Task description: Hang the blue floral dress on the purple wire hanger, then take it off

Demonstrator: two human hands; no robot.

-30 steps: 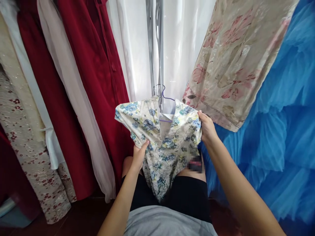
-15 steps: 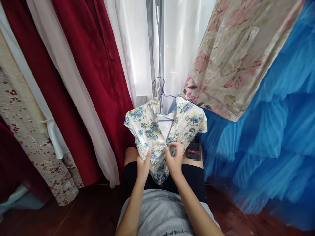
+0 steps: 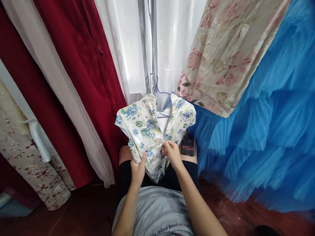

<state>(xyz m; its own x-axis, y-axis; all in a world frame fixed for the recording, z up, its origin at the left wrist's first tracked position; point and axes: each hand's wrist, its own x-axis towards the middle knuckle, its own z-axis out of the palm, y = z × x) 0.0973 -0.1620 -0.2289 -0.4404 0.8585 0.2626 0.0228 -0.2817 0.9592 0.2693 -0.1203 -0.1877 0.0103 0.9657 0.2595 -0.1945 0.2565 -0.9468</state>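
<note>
A small white dress with blue flowers (image 3: 145, 124) hangs on a purple hanger (image 3: 159, 91) from a metal rail post (image 3: 147, 49), just above my lap. My left hand (image 3: 137, 168) grips the dress's left front edge, thumb on top. My right hand (image 3: 172, 152) pinches the fabric at the middle of the front, where the two sides meet. A dark phone (image 3: 187, 143) lies on my right thigh beside that hand.
Dark red gowns (image 3: 73, 65) and a sheer white one (image 3: 49, 72) hang at the left, a sequinned beige fabric (image 3: 29, 164) lower left. A pink-flowered satin dress (image 3: 226, 49) and blue tulle skirt (image 3: 265, 131) fill the right. White curtain (image 3: 177, 42) behind; dark wooden floor (image 3: 86, 209) below.
My right hand left the dress's right shoulder and came in to the front middle, where it now pinches the fabric. My left hand kept its hold. The view tilted down a little.
</note>
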